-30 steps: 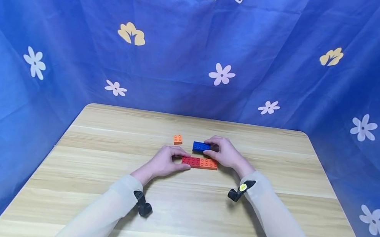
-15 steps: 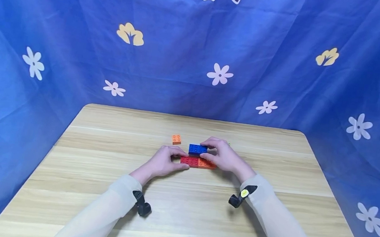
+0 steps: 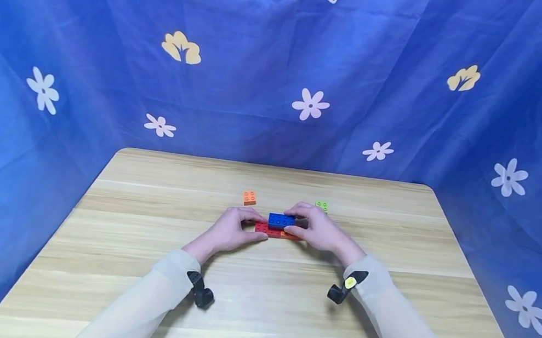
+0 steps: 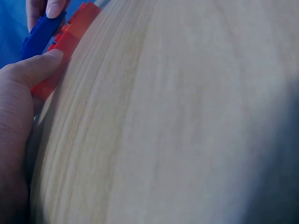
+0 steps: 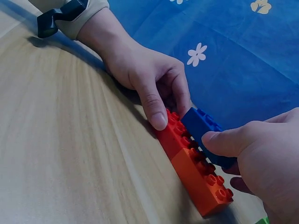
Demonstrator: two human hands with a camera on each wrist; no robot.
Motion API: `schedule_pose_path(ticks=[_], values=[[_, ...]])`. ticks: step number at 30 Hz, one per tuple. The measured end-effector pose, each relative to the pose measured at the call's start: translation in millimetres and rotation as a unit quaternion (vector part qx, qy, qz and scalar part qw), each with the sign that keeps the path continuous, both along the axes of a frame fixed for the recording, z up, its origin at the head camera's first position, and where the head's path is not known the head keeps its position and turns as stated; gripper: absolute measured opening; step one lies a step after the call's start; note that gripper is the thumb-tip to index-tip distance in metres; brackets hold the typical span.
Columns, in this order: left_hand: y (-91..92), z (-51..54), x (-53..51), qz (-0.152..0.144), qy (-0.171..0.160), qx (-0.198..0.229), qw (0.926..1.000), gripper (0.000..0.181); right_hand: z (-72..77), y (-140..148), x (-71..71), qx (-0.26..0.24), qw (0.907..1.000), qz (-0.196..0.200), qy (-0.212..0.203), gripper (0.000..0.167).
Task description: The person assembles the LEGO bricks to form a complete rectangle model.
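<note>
My left hand point(image 3: 230, 231) grips the left end of a red brick point(image 3: 262, 228) lying on the table, thumb on its near side. An orange brick point(image 5: 198, 184) stands end to end with the red one, seen in the right wrist view. Between thumb and fingers my right hand point(image 3: 320, 229) pinches a blue brick point(image 3: 279, 221), held over the place where red and orange meet. In the right wrist view the blue brick point(image 5: 203, 133) is tilted above the studs; whether it touches them I cannot tell.
A small orange brick point(image 3: 249, 198) lies behind my left hand. Behind my right hand sits a small green brick point(image 3: 321, 205), partly covered by it. A blue patterned cloth point(image 3: 241, 78) hangs around the back and sides of the table point(image 3: 257, 300).
My right hand has brought the blue brick nearer, from behind the red and orange bricks to above them. The green brick has come into view. My left hand keeps its grip.
</note>
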State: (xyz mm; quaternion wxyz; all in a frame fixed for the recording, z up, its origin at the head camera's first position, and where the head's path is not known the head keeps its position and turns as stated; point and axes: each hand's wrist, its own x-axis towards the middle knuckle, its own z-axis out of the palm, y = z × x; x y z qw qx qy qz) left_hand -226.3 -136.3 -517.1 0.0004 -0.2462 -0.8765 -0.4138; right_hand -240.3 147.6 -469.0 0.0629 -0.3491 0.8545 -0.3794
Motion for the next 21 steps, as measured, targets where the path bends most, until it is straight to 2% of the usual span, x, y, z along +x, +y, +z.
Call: schedule_pose_path(ticks=[7, 21], values=[[0.1, -1.1, 0.6, -0.005, 0.004, 0.007, 1.0, 0.04, -4.3, 0.6, 1.6, 0.002, 0.9999, -0.004, -0.014, 0.037], [0.6, -3.0, -1.6, -0.005, 0.001, 0.008, 1.0, 0.038, -5.5, 0.0, 3.8, 0.027, 0.9995, -0.005, -0.012, 0.037]])
